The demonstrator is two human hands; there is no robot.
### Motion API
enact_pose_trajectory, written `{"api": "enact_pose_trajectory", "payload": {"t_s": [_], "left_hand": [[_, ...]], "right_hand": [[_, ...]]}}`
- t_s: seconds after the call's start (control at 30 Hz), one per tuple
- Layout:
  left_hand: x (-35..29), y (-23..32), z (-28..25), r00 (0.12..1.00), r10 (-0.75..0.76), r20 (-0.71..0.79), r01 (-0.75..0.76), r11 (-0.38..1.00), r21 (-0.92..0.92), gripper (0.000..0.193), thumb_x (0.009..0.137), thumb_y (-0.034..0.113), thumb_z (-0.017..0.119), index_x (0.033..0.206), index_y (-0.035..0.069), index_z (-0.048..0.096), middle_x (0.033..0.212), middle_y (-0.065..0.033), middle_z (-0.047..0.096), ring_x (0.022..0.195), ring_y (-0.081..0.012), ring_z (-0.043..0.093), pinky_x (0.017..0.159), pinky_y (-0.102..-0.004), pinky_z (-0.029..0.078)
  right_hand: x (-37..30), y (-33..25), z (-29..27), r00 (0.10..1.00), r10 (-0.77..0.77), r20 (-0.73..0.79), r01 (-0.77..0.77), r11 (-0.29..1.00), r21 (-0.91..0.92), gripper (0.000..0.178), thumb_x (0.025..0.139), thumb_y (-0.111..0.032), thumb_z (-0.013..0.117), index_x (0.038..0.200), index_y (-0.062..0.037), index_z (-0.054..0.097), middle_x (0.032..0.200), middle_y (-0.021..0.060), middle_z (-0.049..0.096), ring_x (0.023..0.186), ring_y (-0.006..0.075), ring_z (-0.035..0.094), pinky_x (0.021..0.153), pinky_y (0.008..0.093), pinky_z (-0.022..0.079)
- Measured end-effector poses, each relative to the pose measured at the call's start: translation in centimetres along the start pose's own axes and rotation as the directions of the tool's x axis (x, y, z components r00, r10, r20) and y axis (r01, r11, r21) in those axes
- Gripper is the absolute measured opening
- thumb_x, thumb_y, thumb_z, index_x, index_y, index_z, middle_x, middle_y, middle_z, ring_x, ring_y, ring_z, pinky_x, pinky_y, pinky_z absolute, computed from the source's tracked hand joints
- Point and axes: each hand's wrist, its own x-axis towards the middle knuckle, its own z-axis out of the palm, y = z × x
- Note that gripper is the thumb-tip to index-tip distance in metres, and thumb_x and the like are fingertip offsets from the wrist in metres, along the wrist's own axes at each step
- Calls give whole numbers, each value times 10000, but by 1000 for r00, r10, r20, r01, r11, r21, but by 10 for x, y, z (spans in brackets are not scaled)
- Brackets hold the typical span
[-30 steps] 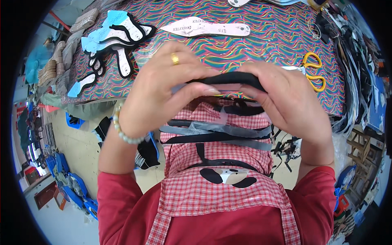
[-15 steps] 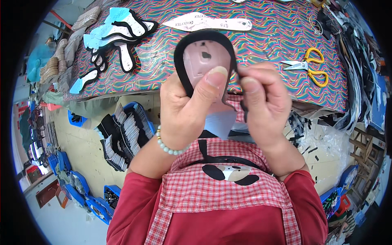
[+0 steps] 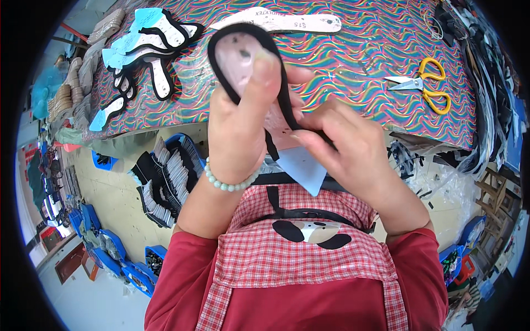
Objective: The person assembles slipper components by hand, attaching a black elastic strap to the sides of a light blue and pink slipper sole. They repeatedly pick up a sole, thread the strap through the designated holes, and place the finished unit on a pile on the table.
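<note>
My left hand (image 3: pixel 234 129) is wrapped round a pale pink shoe insole (image 3: pixel 229 63), thumb on its face, and holds it up in front of the table. A black edging strip (image 3: pixel 283 102) runs round the rounded end and down the right side. Light blue covers the pointed end (image 3: pixel 303 170), which hangs toward my apron. At the insole's right edge, my right hand (image 3: pixel 350 146) pinches the black strip between thumb and fingers. A short black strip end dangles on the insole's left side. My left fingers behind the insole are partly hidden.
On the patterned table (image 3: pixel 331 66) lie a pile of black-edged insoles (image 3: pixel 160 41), a pale insole without edging (image 3: pixel 298 23) and yellow-handled scissors (image 3: pixel 414 83). Black strips (image 3: pixel 491 99) hang at the right. Below stand a blue basket (image 3: pixel 185 146), stacked insoles (image 3: pixel 165 182) and blue bins (image 3: pixel 110 243).
The insole has moved left and upward and tilted, its rounded end leaning further left. My right hand has moved down along its edge, from beside the rounded end to near the blue part.
</note>
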Motion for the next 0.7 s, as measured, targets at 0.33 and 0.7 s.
{"api": "enact_pose_trajectory", "payload": {"t_s": [0.33, 0.7], "left_hand": [[-19, -4, -6, 989, -12, 145, -19, 977, 212, 393, 963, 351, 484, 976, -30, 577, 1001, -166, 631, 1006, -303, 612, 870, -391, 485], [-22, 13, 3, 998, -9, 61, -14, 932, 363, 254, 890, 182, 627, 979, -52, 674, 958, -119, 683, 861, -153, 636, 787, -288, 508]], "right_hand": [[-8, 5, 3, 987, 149, -64, -105, 886, 451, 153, 893, -129, 584, 934, 7, 640, 832, 95, 614, 754, 206, 580, 681, 304, 455], [-4, 5, -2, 995, 59, 79, -84, 929, 361, 207, 894, -183, 570, 930, 9, 639, 807, 133, 612, 728, 281, 601, 648, 346, 472]]}}
